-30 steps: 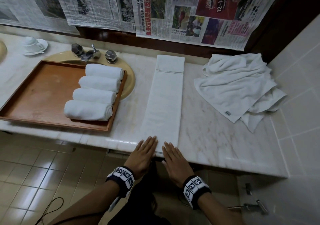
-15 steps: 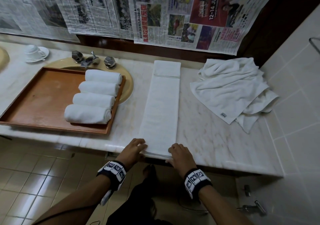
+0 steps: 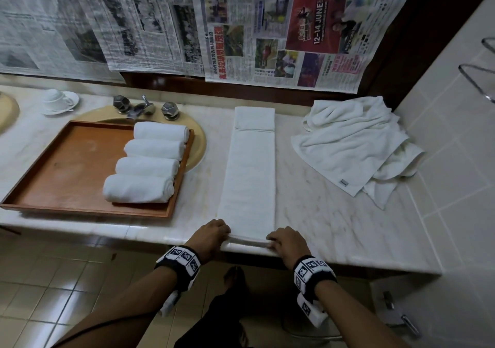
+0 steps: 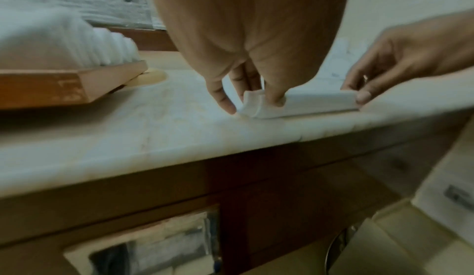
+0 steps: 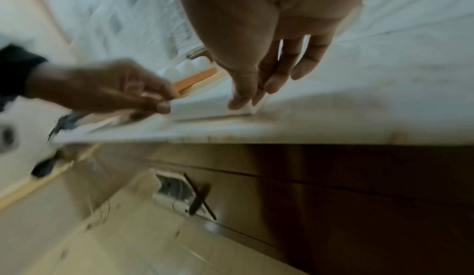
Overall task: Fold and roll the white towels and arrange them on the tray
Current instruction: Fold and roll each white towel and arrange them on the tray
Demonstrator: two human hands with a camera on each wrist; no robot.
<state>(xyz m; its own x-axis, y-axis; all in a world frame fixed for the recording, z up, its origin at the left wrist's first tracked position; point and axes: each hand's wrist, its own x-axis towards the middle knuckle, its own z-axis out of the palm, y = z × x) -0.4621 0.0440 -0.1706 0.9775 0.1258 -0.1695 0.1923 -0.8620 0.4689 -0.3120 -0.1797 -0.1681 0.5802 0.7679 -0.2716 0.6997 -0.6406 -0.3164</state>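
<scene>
- Rolling should start tight and even: the left hand (image 3: 211,236) and right hand (image 3: 286,243) each pinch a near corner of the folded towel (image 3: 250,176), fingers curled over its turned-up edge (both ends ought to advance together).
- Left of that towel, the tray (image 3: 53,176) holds four rolled towels (image 3: 150,160).
- Right of it, loose towels (image 3: 356,138) lie heaped on the marble counter (image 3: 321,213); newspapers (image 3: 241,26) cover the wall behind.
</scene>
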